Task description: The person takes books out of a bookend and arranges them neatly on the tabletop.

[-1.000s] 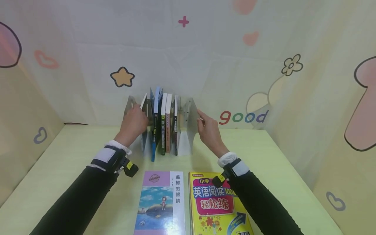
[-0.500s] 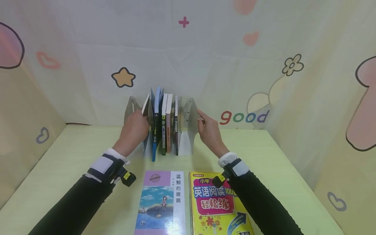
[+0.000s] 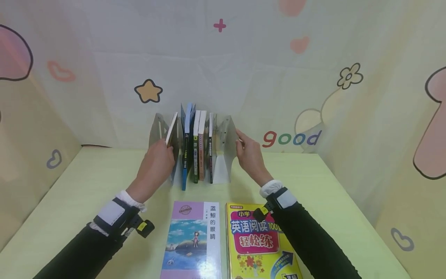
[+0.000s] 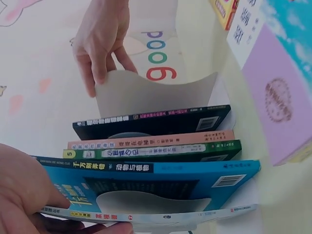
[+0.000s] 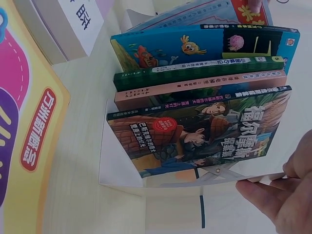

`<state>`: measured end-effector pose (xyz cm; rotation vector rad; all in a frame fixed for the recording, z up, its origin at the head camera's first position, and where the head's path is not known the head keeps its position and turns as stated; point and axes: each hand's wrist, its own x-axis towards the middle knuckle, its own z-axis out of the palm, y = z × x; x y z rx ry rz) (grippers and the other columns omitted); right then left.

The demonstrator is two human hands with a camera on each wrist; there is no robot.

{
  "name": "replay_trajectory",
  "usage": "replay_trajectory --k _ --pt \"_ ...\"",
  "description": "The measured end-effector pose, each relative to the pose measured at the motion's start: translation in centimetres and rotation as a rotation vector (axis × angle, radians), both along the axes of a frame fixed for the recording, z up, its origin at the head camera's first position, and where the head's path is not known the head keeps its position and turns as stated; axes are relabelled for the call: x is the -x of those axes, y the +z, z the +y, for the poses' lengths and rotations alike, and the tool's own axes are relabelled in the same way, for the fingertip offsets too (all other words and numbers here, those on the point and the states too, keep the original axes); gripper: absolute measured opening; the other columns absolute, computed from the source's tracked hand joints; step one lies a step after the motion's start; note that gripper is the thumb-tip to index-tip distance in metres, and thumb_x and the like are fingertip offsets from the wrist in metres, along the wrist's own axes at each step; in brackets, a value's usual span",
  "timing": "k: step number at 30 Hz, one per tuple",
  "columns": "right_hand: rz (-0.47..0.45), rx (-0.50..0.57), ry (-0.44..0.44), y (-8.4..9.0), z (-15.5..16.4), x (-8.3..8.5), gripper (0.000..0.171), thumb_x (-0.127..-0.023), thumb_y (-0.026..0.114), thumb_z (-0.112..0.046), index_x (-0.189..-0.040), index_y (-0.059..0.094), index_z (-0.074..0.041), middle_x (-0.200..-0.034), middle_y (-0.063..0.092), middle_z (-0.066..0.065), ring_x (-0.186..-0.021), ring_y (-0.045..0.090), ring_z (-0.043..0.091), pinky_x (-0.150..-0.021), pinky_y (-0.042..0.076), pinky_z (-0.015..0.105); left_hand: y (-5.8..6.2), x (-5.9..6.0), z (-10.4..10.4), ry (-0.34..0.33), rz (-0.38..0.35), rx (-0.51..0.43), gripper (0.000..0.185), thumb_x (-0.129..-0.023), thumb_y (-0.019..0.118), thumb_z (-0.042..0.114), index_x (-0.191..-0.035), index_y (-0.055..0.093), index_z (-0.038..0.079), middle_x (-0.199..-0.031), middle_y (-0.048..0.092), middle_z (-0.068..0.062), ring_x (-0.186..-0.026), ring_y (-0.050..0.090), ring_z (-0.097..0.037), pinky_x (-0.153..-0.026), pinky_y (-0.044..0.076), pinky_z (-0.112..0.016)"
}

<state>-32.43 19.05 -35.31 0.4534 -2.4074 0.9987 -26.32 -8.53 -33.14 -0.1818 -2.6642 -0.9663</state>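
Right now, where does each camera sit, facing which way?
Head: on the person's head, facing forward and down at the row of books; left hand, right hand and dark sleeves show.
Left wrist: on that wrist, looking across the row toward the right hand; parts of both hands show.
Right wrist: on that wrist, looking back across it; right hand and a left fingertip show.
Shared: both wrist views show the green-spined book.

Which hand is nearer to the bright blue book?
Left: the left hand grips the thin pale book just left of the bright blue book; the right hand holds the right bookend, beyond the green book, pink book and black-spined book.
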Motion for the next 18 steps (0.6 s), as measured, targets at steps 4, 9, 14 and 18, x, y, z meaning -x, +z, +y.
replay_trajectory --k 4,9,14,18 --pt "0.010 -0.002 0.004 -0.1 0.0 0.1 0.043 -0.104 0.058 -0.003 -0.147 0.053 0.004 -0.122 0.069 0.026 -0.080 0.068 0.029 -0.057 0.044 0.026 -0.2 -1.2 -0.2 -0.005 -0.019 -0.012 0.025 -0.109 0.045 0.014 -0.108 0.055 -0.009 -0.082 0.057 -0.018 -0.063 0.059 -0.028 -0.048 0.049 -0.035" --pt "0.006 0.004 0.009 -0.1 0.0 0.1 0.043 -0.104 0.057 -0.003 -0.147 0.053 0.004 -0.125 0.069 0.025 -0.089 0.072 0.030 -0.058 0.045 0.026 -0.5 -2.5 -0.5 -0.017 -0.087 -0.043 0.028 -0.110 0.043 0.016 -0.114 0.054 -0.009 -0.083 0.058 -0.019 -0.057 0.057 -0.024 -0.043 0.046 -0.028" --pt "0.003 0.014 0.013 -0.1 -0.1 0.1 0.043 -0.104 0.057 -0.003 -0.147 0.053 0.004 -0.129 0.066 0.027 -0.101 0.073 0.032 -0.061 0.048 0.029 -0.8 -3.3 -0.9 -0.013 -0.099 -0.069 0.034 -0.111 0.040 0.018 -0.115 0.055 -0.011 -0.087 0.062 -0.022 -0.055 0.055 -0.023 -0.041 0.044 -0.028" --pt "-0.003 0.012 0.002 -0.2 -0.1 0.1 0.043 -0.104 0.057 -0.003 -0.147 0.053 0.003 -0.129 0.066 0.026 -0.105 0.072 0.032 -0.062 0.049 0.031 -1.2 -3.9 -1.3 -0.018 -0.088 -0.074 0.039 -0.111 0.040 0.019 -0.123 0.055 -0.014 -0.099 0.066 -0.028 -0.056 0.055 -0.023 -0.041 0.044 -0.029"
